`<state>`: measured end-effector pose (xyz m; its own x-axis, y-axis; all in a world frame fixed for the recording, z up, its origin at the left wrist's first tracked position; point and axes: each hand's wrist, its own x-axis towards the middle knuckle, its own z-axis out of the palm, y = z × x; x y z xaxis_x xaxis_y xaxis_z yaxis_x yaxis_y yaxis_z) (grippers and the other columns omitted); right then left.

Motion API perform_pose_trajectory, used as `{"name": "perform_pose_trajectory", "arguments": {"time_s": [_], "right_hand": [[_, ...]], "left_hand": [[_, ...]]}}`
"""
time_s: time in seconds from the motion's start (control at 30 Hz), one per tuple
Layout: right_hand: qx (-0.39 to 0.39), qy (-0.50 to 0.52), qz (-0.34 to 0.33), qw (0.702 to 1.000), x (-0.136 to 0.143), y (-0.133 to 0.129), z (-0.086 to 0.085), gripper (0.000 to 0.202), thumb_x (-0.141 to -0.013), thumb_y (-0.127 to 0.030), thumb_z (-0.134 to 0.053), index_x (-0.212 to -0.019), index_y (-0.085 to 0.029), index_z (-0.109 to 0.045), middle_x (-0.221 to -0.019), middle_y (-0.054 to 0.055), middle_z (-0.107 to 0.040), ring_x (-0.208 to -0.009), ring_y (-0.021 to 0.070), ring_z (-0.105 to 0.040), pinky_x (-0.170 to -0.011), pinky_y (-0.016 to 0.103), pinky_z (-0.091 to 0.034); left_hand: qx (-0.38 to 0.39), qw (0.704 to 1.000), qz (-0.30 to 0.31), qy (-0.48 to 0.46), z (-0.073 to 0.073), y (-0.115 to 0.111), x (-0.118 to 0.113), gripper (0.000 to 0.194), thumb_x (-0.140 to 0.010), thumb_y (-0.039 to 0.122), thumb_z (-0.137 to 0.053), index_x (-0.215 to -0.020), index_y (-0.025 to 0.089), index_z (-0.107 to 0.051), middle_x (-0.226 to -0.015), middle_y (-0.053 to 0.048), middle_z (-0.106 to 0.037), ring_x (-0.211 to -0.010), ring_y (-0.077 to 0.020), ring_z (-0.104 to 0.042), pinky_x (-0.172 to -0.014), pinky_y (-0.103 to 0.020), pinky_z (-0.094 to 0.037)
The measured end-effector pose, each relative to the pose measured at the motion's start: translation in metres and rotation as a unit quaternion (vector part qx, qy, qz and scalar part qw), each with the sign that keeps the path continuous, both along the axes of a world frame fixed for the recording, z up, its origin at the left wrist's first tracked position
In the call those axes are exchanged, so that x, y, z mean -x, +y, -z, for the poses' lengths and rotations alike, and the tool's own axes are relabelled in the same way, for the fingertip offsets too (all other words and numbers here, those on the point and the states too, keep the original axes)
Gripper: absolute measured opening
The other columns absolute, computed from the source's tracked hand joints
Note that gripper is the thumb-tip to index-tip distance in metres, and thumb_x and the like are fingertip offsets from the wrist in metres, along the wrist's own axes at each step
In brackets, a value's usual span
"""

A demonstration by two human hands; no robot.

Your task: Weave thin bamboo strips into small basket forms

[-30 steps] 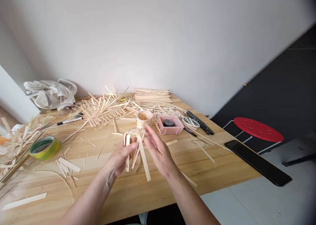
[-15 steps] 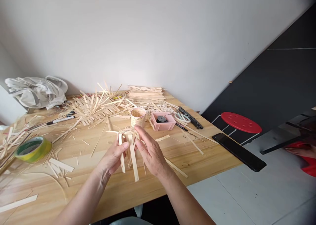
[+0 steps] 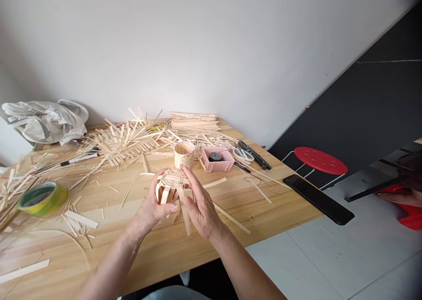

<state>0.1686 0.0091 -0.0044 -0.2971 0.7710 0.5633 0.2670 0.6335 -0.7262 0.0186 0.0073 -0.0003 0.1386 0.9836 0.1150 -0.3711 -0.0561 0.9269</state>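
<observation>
Between my two hands is a small woven piece of bamboo strips (image 3: 172,182), round at the top, its strips bending down over the sides and one long strip hanging below. My left hand (image 3: 154,205) grips its left side, thumb across the lower front. On the right side my right hand (image 3: 200,205) curves around it, with the thumb pressed near the hanging strip. The fingertips behind the piece are hidden. Just beyond it stands a small woven cup (image 3: 184,154), upright on the wooden table (image 3: 132,256).
Loose strips (image 3: 125,142) and a stacked bundle (image 3: 194,121) lie at the back. A pink box (image 3: 217,164) holds a black spool, beside white-handled scissors (image 3: 243,155). Green-yellow tape (image 3: 44,200) sits left, a black phone (image 3: 318,199) at the right edge. A red stool (image 3: 320,160) stands beyond.
The woven piece has turned so its round top shows more, and its strips bend inward at the left. My left fingers have shifted up around its side.
</observation>
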Motion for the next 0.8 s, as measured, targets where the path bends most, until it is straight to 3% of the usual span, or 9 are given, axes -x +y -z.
{"name": "perform_pose_trajectory", "arguments": {"time_s": [0.27, 0.47, 0.57, 0.67, 0.73, 0.8], "right_hand": [[0.066, 0.006, -0.002, 0.998, 0.009, -0.003, -0.003, 0.064, -0.089, -0.055, -0.025, -0.142, -0.020, -0.019, -0.145, 0.009, -0.029, -0.133, 0.0204, -0.027, -0.109, 0.040, -0.025], [0.146, 0.043, -0.043, 0.987, 0.020, -0.003, -0.004, 0.063, -0.089, -0.053, -0.029, -0.142, -0.021, -0.016, -0.147, 0.008, -0.024, -0.135, 0.0211, -0.024, -0.110, 0.040, -0.024], [0.119, 0.062, -0.004, 0.991, 0.011, 0.003, -0.005, 0.054, -0.088, -0.045, -0.041, -0.136, -0.021, -0.034, -0.140, 0.009, -0.038, -0.127, 0.0217, -0.038, -0.100, 0.037, -0.039], [0.076, 0.073, 0.049, 0.993, -0.003, 0.006, -0.008, 0.028, -0.084, -0.033, -0.052, -0.108, -0.019, -0.060, -0.110, 0.008, -0.063, -0.101, 0.0186, -0.059, -0.083, 0.032, -0.050], [0.056, 0.065, 0.046, 0.995, -0.009, 0.003, -0.012, 0.022, -0.084, -0.028, -0.052, -0.101, -0.019, -0.062, -0.098, 0.006, -0.066, -0.089, 0.0162, -0.063, -0.078, 0.030, -0.052], [0.024, 0.030, 0.025, 0.999, -0.008, -0.003, -0.016, 0.033, -0.085, -0.029, -0.051, -0.117, -0.020, -0.054, -0.115, 0.009, -0.060, -0.105, 0.0186, -0.058, -0.087, 0.033, -0.050]], "left_hand": [[0.028, 0.999, -0.033, -0.003, 0.007, -0.004, -0.001, 0.088, -0.048, 0.020, -0.081, -0.126, 0.027, -0.040, -0.111, -0.004, -0.061, -0.100, -0.0204, -0.058, -0.086, -0.028, -0.044], [0.135, 0.990, -0.048, -0.003, 0.005, -0.010, 0.002, 0.047, -0.056, 0.027, -0.078, -0.097, 0.018, -0.058, -0.092, -0.004, -0.065, -0.082, -0.0171, -0.061, -0.071, -0.025, -0.049], [0.159, 0.985, -0.068, -0.003, 0.004, -0.007, 0.016, 0.046, -0.055, 0.031, -0.078, -0.094, 0.019, -0.058, -0.084, -0.001, -0.064, -0.065, -0.0129, -0.059, -0.057, -0.023, -0.048], [0.154, 0.983, -0.096, 0.001, 0.004, -0.003, 0.031, 0.047, -0.051, 0.032, -0.080, -0.092, 0.019, -0.060, -0.082, 0.000, -0.065, -0.065, -0.0126, -0.059, -0.055, -0.022, -0.048], [0.154, 0.983, -0.105, 0.005, 0.004, -0.003, 0.037, 0.049, -0.049, 0.031, -0.081, -0.093, 0.019, -0.060, -0.085, 0.000, -0.066, -0.071, -0.0145, -0.060, -0.059, -0.022, -0.048], [0.154, 0.983, -0.103, 0.004, 0.004, -0.005, 0.037, 0.050, -0.049, 0.030, -0.081, -0.094, 0.019, -0.061, -0.090, -0.002, -0.067, -0.081, -0.0175, -0.061, -0.065, -0.024, -0.048]]}}
